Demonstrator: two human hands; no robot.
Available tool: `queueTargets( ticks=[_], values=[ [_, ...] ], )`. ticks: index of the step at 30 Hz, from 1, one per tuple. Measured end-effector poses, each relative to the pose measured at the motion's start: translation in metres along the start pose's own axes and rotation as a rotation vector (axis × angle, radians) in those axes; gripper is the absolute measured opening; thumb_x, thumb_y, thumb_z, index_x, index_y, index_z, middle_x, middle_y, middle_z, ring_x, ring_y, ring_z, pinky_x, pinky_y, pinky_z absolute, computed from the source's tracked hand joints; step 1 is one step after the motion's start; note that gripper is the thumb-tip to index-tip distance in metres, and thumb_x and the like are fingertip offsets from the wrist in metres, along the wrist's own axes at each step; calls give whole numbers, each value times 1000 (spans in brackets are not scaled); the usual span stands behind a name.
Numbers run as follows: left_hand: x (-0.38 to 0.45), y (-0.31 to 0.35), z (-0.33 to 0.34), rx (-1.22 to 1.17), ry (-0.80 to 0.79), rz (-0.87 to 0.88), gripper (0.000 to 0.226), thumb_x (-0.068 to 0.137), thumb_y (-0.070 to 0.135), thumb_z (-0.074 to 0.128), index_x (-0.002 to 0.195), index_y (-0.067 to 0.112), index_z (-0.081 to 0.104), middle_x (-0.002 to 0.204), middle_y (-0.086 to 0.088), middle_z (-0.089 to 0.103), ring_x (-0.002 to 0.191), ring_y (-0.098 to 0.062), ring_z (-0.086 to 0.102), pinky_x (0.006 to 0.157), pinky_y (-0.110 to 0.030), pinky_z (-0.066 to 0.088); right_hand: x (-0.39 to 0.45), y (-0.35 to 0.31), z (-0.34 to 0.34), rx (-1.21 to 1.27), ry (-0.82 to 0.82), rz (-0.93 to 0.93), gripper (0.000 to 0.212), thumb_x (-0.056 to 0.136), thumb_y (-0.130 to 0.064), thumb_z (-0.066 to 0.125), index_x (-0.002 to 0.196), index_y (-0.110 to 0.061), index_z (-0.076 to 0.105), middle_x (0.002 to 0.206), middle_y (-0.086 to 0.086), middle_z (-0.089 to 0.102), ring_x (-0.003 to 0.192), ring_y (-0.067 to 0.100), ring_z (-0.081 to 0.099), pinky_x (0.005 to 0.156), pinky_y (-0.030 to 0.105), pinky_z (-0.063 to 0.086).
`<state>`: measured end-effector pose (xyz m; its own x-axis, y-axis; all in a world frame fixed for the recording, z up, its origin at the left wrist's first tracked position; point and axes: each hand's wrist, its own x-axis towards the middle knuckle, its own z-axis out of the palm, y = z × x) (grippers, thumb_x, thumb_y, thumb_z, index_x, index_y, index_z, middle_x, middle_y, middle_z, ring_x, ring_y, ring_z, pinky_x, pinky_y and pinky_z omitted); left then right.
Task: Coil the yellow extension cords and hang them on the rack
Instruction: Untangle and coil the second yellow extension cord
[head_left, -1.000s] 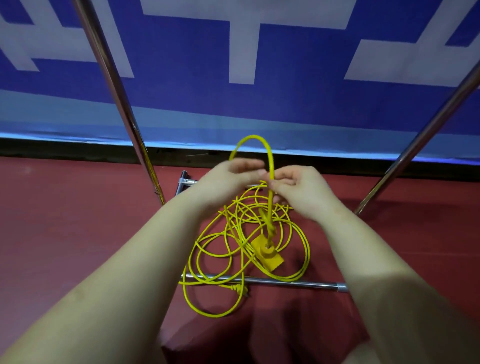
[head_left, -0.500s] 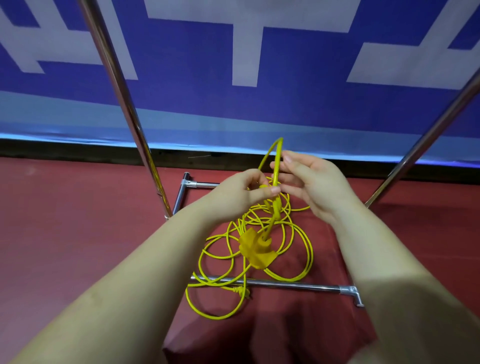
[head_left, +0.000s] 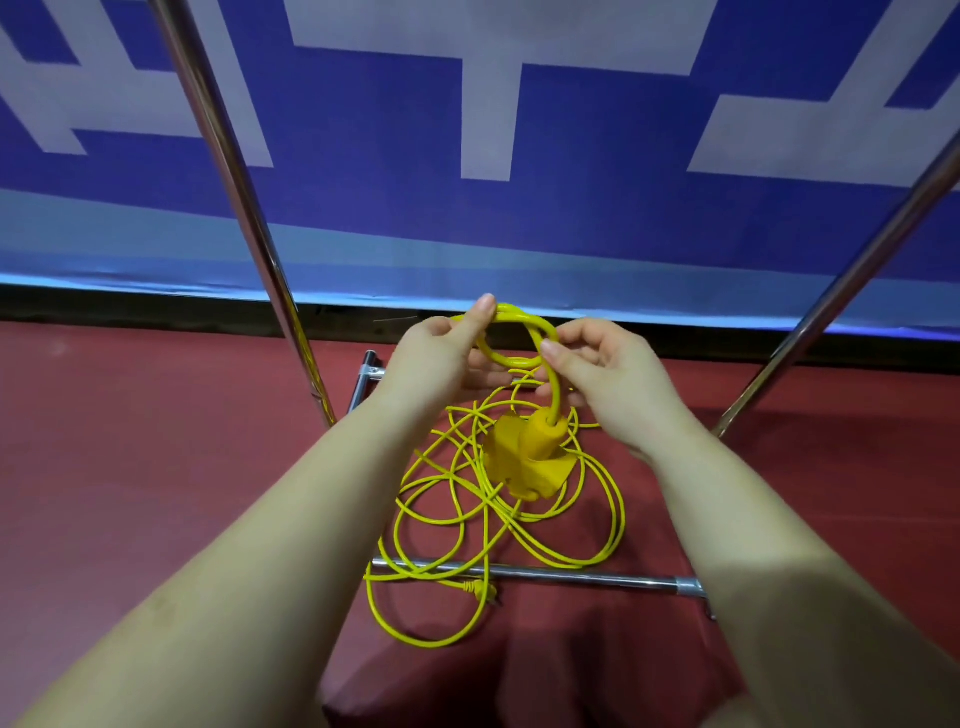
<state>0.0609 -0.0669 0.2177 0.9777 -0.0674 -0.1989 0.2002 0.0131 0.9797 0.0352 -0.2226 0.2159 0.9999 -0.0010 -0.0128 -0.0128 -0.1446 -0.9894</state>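
Observation:
A yellow extension cord (head_left: 498, 525) lies in loose tangled loops on the red floor, across the rack's lower bar. Its yellow socket block (head_left: 530, 460) hangs in the air just below my hands. My left hand (head_left: 441, 358) pinches one side of a small loop of the cord (head_left: 511, 332) and my right hand (head_left: 602, 374) pinches the other side, where the cord runs down to the block. The cord's plug end (head_left: 480, 590) rests by the bar.
The metal rack has a left upright pole (head_left: 244, 208), a slanted right pole (head_left: 852, 275) and a low crossbar (head_left: 597, 576) on the floor. A blue and white banner (head_left: 571, 171) hangs behind. Red floor (head_left: 156, 441) spreads to both sides.
The tall upright loop has been turned into a small flat loop held between both hands. The socket block has risen and now hangs closer under my right hand.

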Motion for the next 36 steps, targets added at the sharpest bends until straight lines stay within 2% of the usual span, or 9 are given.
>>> queueTargets(
  ticks=[4, 6, 11, 16, 20, 25, 30, 33, 36],
  values=[
    [3, -2, -11, 474, 287, 197, 47, 80, 61, 60, 72, 15, 53, 63, 0, 61, 65, -20, 58, 69, -37, 48, 0, -4, -1, 48, 25, 19, 7, 89, -12, 60, 82, -16, 60, 65, 4, 62, 47, 7, 58, 54, 26, 56],
    [3, -2, -13, 527, 223, 331, 34, 84, 55, 59, 79, 22, 56, 74, 8, 60, 74, -12, 56, 71, -32, 44, 0, -4, -1, 47, 14, 31, 6, 87, -12, 62, 83, -15, 61, 60, 1, 62, 45, 7, 56, 53, 27, 56],
    [2, 0, -9, 322, -201, 342, 19, 95, 34, 53, 83, 26, 65, 74, 8, 64, 76, -12, 58, 81, -38, 47, 2, -6, -6, 74, 48, 26, 4, 86, -13, 63, 82, -15, 63, 56, -1, 62, 43, 6, 54, 47, 22, 54],
    [2, -3, -4, 121, -93, 325, 25, 95, 33, 53, 75, 23, 64, 59, 10, 58, 69, -19, 45, 70, -33, 35, 4, -1, -3, 15, -73, -2, 5, 91, -18, 56, 87, -17, 58, 71, 3, 63, 54, 6, 58, 54, 20, 50],
    [5, -3, -5, -17, -51, 238, 25, 95, 35, 53, 77, 21, 64, 59, 10, 55, 59, -11, 45, 63, -27, 35, 5, 13, -4, -441, -212, -36, 9, 91, -26, 58, 82, -26, 58, 79, -5, 61, 74, 9, 55, 72, 28, 46],
    [10, 3, -8, -313, -1, 76, 21, 98, 31, 49, 88, 16, 60, 58, 9, 54, 50, -6, 47, 69, -31, 40, 5, 17, -2, -228, -182, 25, 19, 87, -14, 63, 98, -25, 51, 97, -1, 63, 88, 10, 59, 84, 27, 48],
    [11, 5, -9, -525, 11, -36, 22, 99, 33, 45, 90, 17, 56, 53, 10, 51, 50, -3, 50, 69, -28, 42, 4, 25, -1, -362, -288, 67, 45, 80, -18, 72, 116, -28, 48, 119, 4, 62, 111, 17, 59, 96, 40, 49],
    [13, 5, -11, -468, 42, -24, 24, 99, 36, 44, 89, 20, 60, 67, 10, 61, 64, -6, 61, 70, -31, 49, 5, 24, 1, -325, -200, -2, 48, 83, -17, 69, 124, -25, 46, 122, 5, 60, 115, 16, 56, 99, 37, 47],
    [14, 5, -15, -296, 74, 53, 24, 98, 35, 46, 97, 20, 64, 96, 3, 69, 79, -10, 67, 69, -26, 51, 6, 20, 0, -172, -48, -34, 44, 80, -11, 72, 110, -29, 46, 111, 6, 64, 101, 20, 62, 89, 38, 52]
  ],
)
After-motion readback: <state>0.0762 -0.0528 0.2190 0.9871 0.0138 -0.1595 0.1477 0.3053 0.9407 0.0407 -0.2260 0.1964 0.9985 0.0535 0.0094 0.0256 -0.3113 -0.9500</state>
